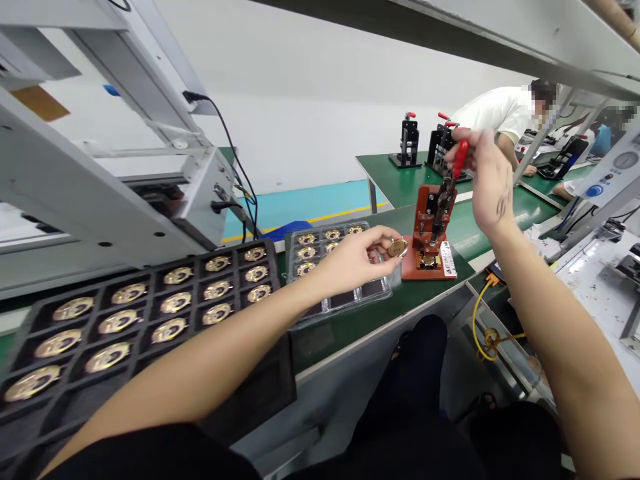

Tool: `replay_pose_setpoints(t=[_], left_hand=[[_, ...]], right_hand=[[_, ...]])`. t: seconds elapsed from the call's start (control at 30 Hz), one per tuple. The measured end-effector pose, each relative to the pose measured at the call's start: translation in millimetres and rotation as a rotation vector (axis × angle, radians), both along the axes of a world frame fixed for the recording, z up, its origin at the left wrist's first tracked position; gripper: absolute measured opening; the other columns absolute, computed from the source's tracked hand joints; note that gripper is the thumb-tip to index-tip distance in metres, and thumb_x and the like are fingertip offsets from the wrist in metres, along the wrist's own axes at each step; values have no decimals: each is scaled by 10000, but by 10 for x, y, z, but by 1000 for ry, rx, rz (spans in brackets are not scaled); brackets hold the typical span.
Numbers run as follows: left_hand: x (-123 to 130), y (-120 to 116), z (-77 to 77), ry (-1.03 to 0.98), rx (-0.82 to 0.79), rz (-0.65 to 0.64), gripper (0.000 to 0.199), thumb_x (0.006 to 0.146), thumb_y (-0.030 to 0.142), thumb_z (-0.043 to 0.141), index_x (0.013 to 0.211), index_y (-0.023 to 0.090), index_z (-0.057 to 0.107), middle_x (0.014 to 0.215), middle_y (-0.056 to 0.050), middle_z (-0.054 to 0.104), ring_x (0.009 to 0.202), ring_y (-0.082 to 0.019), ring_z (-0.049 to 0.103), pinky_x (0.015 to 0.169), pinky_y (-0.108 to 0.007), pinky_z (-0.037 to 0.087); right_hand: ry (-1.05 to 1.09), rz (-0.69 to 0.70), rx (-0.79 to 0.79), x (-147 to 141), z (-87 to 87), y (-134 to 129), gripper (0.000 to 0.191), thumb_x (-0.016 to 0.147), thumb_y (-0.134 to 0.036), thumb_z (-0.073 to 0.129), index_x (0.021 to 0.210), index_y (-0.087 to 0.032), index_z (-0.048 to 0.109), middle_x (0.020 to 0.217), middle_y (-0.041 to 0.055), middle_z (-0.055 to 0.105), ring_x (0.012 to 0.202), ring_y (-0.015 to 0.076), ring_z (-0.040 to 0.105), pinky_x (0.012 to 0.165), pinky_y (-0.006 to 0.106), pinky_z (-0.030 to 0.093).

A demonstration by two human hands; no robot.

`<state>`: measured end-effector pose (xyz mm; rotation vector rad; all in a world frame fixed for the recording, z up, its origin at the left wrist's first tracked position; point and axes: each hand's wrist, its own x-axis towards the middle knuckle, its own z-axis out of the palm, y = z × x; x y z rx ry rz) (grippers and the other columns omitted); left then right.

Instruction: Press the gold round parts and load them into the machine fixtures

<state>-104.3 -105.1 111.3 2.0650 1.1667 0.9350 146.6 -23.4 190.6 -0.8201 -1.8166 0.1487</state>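
Pinched in the fingers of my left hand [357,260] is a round gold metal disc [398,249], like a watch part. It is held just left of the base of a small red toggle press [425,207]. My right hand [483,177] is raised, its fingers around the red lever handle [461,159] of that press. In the nest under the press head sits another small gold piece [428,261], partly hidden. Behind my left hand lies a clear plastic tray [343,303] with several gold round parts in its pockets.
At left, a large black tray [287,353] holds rows of gold round parts. A grey machine frame [65,173] with black cables stands behind it. More black presses [410,141] and a person in a white shirt [493,110] are beyond. A coiled yellow hose [480,333] hangs below.
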Motion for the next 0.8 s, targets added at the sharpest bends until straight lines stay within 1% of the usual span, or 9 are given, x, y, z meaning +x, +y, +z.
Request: replay_pose_setpoints(t=[0.1, 0.2, 0.27, 0.4, 0.5, 0.57, 0.63, 0.7, 0.8], left_hand=[[-60, -65, -2, 80, 95, 29, 353, 885, 386, 685, 1190, 210, 719, 1020, -50, 741, 880, -199, 684, 774, -330, 560], [2, -108, 15, 109, 120, -7, 345, 887, 376, 674, 1186, 210, 715, 1010, -45, 753, 882, -203, 693, 788, -330, 563], [115, -141, 29, 106, 138, -39, 334, 894, 369, 674, 1188, 213, 708, 997, -37, 762, 851, -196, 693, 794, -329, 568], [368, -247, 35, 113, 234, -111, 305, 900, 301, 689, 1192, 216, 684, 1031, -36, 778, 842, -191, 709, 784, -319, 575], [502, -338, 23, 140, 326, -175, 303, 929, 282, 686, 1225, 221, 666, 1068, -45, 779, 873, -198, 735, 797, -317, 589], [570, -385, 15, 160, 387, -198, 303, 944, 272, 680, 1243, 229, 655, 1075, -45, 774, 900, -204, 746, 808, -318, 593], [633, -418, 11, 172, 436, -216, 294, 956, 265, 672, 1247, 227, 648, 1078, -48, 773, 932, -213, 752, 817, -322, 596], [695, -442, 12, 174, 466, -239, 278, 968, 270, 664, 1242, 222, 644, 1074, -52, 775, 949, -218, 755, 825, -327, 601], [779, -470, 20, 166, 478, -266, 272, 979, 280, 656, 1245, 224, 638, 1071, -52, 778, 943, -216, 758, 826, -330, 609]], right_hand=[[54, -7, 67, 112, -413, -476, 560, 1180, -594, 311, 1230, -259, 757, 1218, 75, 800, 1233, 264, 747, 1164, 498, 556], [15, 45, 48, 227, -801, -591, 481, 1182, -521, 359, 1212, -276, 772, 1328, 68, 793, 1403, 289, 679, 1246, 576, 504], [-11, 86, 27, 258, -916, -591, 430, 1181, -475, 377, 1325, -293, 740, 1456, 61, 745, 1502, 285, 606, 1296, 598, 451], [-38, 63, 17, 290, -915, -807, 371, 1153, -416, 488, 1447, -301, 684, 1603, 85, 638, 1558, 294, 542, 1317, 588, 411], [102, -46, -133, 337, -953, -1160, 300, 1130, -418, 557, 1319, -294, 753, 1368, 95, 758, 1319, 286, 702, 1173, 521, 548], [210, -15, -343, 376, -1024, -1387, 280, 1122, -441, 578, 1227, -290, 788, 1119, 66, 806, 1047, 249, 763, 979, 441, 628], [274, 75, -521, 411, -1094, -1559, 293, 1111, -472, 600, 1173, -279, 810, 937, 37, 791, 846, 212, 738, 812, 377, 628], [310, 123, -608, 438, -1133, -1669, 309, 1094, -494, 624, 1154, -266, 825, 846, 25, 764, 762, 195, 701, 726, 347, 602], [358, 118, -637, 472, -1126, -1754, 319, 1067, -519, 658, 1138, -265, 838, 809, 23, 751, 733, 193, 689, 687, 341, 595]])
